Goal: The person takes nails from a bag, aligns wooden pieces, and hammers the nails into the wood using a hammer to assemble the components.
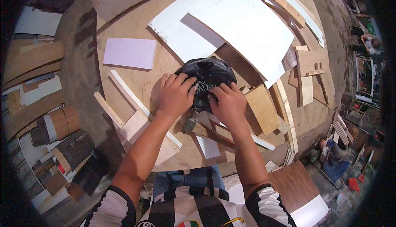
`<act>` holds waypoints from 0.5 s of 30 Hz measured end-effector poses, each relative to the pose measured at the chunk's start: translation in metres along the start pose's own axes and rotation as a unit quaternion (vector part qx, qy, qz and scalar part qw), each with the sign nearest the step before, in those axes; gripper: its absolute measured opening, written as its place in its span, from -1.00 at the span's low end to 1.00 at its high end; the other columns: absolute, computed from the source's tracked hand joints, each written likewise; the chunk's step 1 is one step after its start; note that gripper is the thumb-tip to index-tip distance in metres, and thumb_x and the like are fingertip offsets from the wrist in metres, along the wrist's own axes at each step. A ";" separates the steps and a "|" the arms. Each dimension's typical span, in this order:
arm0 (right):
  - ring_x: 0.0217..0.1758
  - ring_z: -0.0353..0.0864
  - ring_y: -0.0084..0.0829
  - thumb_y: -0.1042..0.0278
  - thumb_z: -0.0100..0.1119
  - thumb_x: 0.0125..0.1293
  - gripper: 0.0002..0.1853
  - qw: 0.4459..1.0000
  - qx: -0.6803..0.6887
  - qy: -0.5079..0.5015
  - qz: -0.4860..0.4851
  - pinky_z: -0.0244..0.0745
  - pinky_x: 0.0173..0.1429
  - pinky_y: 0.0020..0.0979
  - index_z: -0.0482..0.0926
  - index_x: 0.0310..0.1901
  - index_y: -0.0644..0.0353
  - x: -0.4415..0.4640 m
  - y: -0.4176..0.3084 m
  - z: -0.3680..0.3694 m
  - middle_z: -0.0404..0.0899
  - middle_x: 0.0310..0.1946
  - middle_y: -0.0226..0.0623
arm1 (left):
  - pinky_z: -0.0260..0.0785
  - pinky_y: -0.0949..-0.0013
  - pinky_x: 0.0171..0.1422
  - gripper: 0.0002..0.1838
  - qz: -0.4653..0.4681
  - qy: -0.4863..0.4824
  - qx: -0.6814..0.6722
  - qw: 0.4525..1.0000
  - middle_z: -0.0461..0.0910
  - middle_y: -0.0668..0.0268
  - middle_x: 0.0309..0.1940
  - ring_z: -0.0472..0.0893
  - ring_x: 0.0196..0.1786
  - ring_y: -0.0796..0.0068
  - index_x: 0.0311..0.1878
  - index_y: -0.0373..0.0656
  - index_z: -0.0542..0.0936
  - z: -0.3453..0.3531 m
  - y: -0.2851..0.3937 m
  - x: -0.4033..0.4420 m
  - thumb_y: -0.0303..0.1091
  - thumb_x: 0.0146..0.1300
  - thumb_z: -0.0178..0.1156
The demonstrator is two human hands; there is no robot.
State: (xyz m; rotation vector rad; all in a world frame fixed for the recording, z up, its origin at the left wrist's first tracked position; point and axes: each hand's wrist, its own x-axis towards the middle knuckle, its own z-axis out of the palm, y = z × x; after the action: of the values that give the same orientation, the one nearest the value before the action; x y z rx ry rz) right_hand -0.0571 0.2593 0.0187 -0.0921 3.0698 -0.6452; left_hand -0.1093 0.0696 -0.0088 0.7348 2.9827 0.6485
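Observation:
A black plastic bag [207, 65] sits on the wooden table with its mouth spread wide. Thin shiny pieces that look like nails [203, 87] show inside it. My left hand [176, 93] grips the bag's left rim, fingers curled over the plastic. On the opposite side my right hand [228, 103] pinches the rim between thumb and fingers. Just below the bag lies a hammer [189, 124], its handle running to the lower right beneath my right forearm.
White boards [243, 24] overlap beyond the bag. A pale lilac block [129, 53] lies at left, near wood strips [128, 88]. A tan wood block [262, 109] and a board with two holes [312, 63] are at right. A distant person [371, 43] appears far right.

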 end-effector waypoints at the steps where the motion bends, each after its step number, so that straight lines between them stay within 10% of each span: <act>1: -0.20 0.63 -0.18 0.34 0.41 0.06 -0.83 1.000 0.013 0.023 0.006 0.60 -0.16 -0.18 0.76 -0.25 -0.01 0.004 -0.003 0.004 0.65 -0.33 -0.38 | 0.27 -0.04 0.41 -0.73 -0.003 0.002 0.001 1.000 0.65 0.36 -0.11 0.59 0.02 0.26 -0.03 0.05 0.77 0.001 -0.001 0.000 -0.19 0.21 0.35; 15: -0.11 0.70 -0.09 0.34 0.38 0.18 -0.87 0.982 0.033 -0.003 0.187 0.61 -0.13 -0.08 0.71 -0.23 0.07 -0.005 -0.007 0.023 0.70 -0.25 -0.26 | 0.45 0.08 0.20 -0.81 0.005 0.010 -0.009 1.000 0.68 0.22 -0.23 0.63 -0.08 0.13 -0.18 -0.16 0.73 -0.012 -0.003 0.004 -0.27 0.25 0.33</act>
State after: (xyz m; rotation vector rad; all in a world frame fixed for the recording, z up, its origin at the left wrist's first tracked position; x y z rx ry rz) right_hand -0.0518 0.2438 0.0000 0.4703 2.9308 -0.7148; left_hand -0.1155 0.0647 0.0016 0.7458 2.9888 0.6849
